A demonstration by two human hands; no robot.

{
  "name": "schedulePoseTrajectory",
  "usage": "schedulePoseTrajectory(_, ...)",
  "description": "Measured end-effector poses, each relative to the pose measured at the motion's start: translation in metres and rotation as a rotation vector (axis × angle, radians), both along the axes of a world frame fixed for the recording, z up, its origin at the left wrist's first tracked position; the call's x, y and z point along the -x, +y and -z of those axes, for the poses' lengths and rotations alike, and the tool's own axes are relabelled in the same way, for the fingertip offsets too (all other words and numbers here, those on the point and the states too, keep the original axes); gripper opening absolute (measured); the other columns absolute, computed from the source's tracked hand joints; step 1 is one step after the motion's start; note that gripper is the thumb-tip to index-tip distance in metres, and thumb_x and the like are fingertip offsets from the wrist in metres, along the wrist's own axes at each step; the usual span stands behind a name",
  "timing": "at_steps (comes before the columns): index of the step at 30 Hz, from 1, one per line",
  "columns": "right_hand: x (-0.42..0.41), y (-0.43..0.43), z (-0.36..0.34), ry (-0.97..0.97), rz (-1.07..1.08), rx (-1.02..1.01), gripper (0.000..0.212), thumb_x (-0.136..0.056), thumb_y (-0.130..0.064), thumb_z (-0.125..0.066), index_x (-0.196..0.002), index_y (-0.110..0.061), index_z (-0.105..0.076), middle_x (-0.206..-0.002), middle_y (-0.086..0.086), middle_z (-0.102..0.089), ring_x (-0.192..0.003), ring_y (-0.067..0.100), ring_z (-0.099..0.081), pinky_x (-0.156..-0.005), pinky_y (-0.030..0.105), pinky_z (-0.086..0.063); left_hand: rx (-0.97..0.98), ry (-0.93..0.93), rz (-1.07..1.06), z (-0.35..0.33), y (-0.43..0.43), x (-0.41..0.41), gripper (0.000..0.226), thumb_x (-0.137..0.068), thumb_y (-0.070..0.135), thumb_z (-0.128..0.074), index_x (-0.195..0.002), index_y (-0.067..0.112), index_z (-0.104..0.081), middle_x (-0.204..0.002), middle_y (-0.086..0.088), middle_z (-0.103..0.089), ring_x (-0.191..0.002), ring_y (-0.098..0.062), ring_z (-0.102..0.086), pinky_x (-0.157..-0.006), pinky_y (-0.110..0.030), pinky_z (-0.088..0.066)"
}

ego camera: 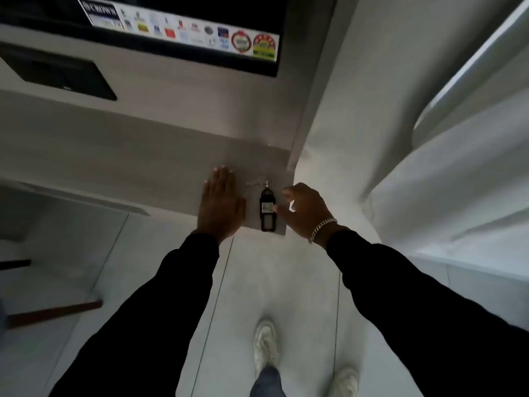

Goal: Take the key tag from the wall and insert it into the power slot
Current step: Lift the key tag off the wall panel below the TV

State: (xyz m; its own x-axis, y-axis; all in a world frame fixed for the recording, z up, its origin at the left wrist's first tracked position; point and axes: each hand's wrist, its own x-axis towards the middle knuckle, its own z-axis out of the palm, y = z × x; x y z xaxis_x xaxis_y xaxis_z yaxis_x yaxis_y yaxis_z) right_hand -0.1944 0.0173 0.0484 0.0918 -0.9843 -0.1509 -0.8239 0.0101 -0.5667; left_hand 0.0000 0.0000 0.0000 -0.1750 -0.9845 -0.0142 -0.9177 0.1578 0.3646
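Key tag hangs on the wall, long axis vertical — just left of the right hand, whose curled, part-open fingers hold nothing; thumb tip at its edge. Left hand lies flat, spread, farther left. Open room below — power slot not identifiable.

Left hand flat beside key tag; right side open, seemingly unobstructed.

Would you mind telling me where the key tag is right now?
In the head view, the key tag hangs on the grey wall panel near its right edge, between the flat left hand and the right hand, whose fingertips reach its side.
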Motion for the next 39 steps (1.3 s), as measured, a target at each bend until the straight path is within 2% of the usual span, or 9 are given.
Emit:
schedulePoseTrajectory(3,-0.015,-0.012,0.011,0.037,0.058,-0.032,0.036,-0.077,-0.043,-0.065,-0.088,-0.010,-0.053,-0.099,0.017,-0.060,-0.093,0.036,-0.058,-0.074,0.037,-0.044,-0.003,-0.060,-0.064,0.010,-0.007,0.001,0.069,-0.093,0.035,-0.033,-0.152,0.000,-0.029,-0.165,-0.020,-0.023,-0.155,-0.033,-0.019,-0.126,-0.056,-0.013)
schedulePoseTrajectory(8,-0.020,-0.018,0.014,0.029,0.083,-0.099,0.054,-0.074,-0.037,-0.069,-0.120,-0.014,-0.052,-0.113,0.018,-0.062,-0.104,0.038,-0.059,-0.085,0.039,-0.048,0.032,-0.120,-0.119,0.016,-0.012,0.007,0.072,-0.100,0.045,-0.030,-0.156,0.002,-0.019,-0.167,-0.018,-0.016,-0.156,-0.032,-0.014,-0.128,-0.057,-0.009)
schedulePoseTrajectory(13,-0.004,-0.019,0.013,-0.077,0.196,-0.157,0.041,-0.069,-0.031,-0.074,-0.104,-0.016,-0.060,-0.085,0.014,-0.072,-0.092,0.032,-0.066,-0.086,0.038,-0.052,0.015,-0.149,-0.104,0.016,-0.013,0.010,0.079,-0.097,0.052,-0.025,-0.156,0.001,-0.014,-0.167,-0.019,-0.015,-0.156,-0.035,-0.012,-0.127,-0.059,-0.010)
schedulePoseTrajectory(21,0.004,-0.023,0.009,-0.106,0.228,-0.225,0.039,-0.062,-0.026,-0.081,-0.093,-0.016,-0.061,-0.072,0.005,-0.065,-0.076,0.022,-0.067,-0.079,0.027,-0.052,-0.012,-0.165,-0.035,0.014,-0.015,0.010,0.080,-0.099,0.052,-0.029,-0.156,0.000,-0.012,-0.167,-0.021,-0.012,-0.156,-0.036,-0.010,-0.127,-0.059,-0.009)
schedulePoseTrajectory(23,0.010,-0.020,0.006,-0.181,0.248,-0.279,0.030,-0.061,-0.023,-0.082,-0.083,-0.017,-0.063,-0.060,0.002,-0.066,-0.050,0.010,-0.064,-0.059,0.020,-0.051,-0.011,-0.168,-0.035,0.015,-0.012,0.013,0.080,-0.099,0.052,-0.032,-0.156,0.000,-0.013,-0.167,-0.022,-0.013,-0.156,-0.037,-0.011,-0.127,-0.058,-0.010)
schedulePoseTrajectory(25,0.016,-0.014,0.006,-0.282,0.277,-0.350,0.021,-0.065,-0.019,-0.083,-0.078,-0.016,-0.067,-0.059,0.008,-0.068,-0.043,0.012,-0.059,-0.049,0.020,-0.051,-0.014,-0.176,-0.029,0.015,-0.008,0.018,0.080,-0.099,0.053,-0.031,-0.156,0.000,-0.013,-0.167,-0.022,-0.013,-0.156,-0.037,-0.011,-0.128,-0.058,-0.010)
schedulePoseTrajectory(29,0.029,-0.002,0.002,-0.581,0.376,-0.459,0.019,-0.076,-0.010,-0.075,-0.089,0.004,-0.070,-0.065,0.013,-0.064,-0.044,0.010,-0.056,-0.045,0.019,-0.051,-0.021,-0.166,0.017,0.013,0.001,0.026,0.081,-0.097,0.053,-0.029,-0.156,0.000,-0.014,-0.167,-0.022,-0.014,-0.156,-0.037,-0.012,-0.128,-0.057,-0.012)
schedulePoseTrajectory(33,0.052,0.014,-0.009,-0.766,0.432,-0.462,0.009,-0.083,-0.010,-0.068,-0.074,-0.010,-0.070,-0.066,0.012,-0.064,-0.041,0.008,-0.056,-0.045,0.019,-0.051,-0.035,-0.158,0.066,0.009,0.011,0.035,0.081,-0.095,0.052,-0.022,-0.156,-0.001,-0.015,-0.167,-0.022,-0.013,-0.156,-0.037,-0.011,-0.128,-0.055,-0.013)
schedulePoseTrajectory(39,0.099,0.050,-0.034,-0.953,0.487,-0.401,0.009,-0.084,-0.003,-0.065,-0.083,-0.011,-0.065,-0.067,0.012,-0.060,-0.041,0.011,-0.054,-0.042,0.021,-0.048,-0.109,-0.004,0.137,-0.008,0.017,0.070,0.083,-0.092,0.049,-0.029,-0.156,-0.001,-0.013,-0.168,-0.020,-0.012,-0.156,-0.035,-0.010,-0.128,-0.049,-0.012)
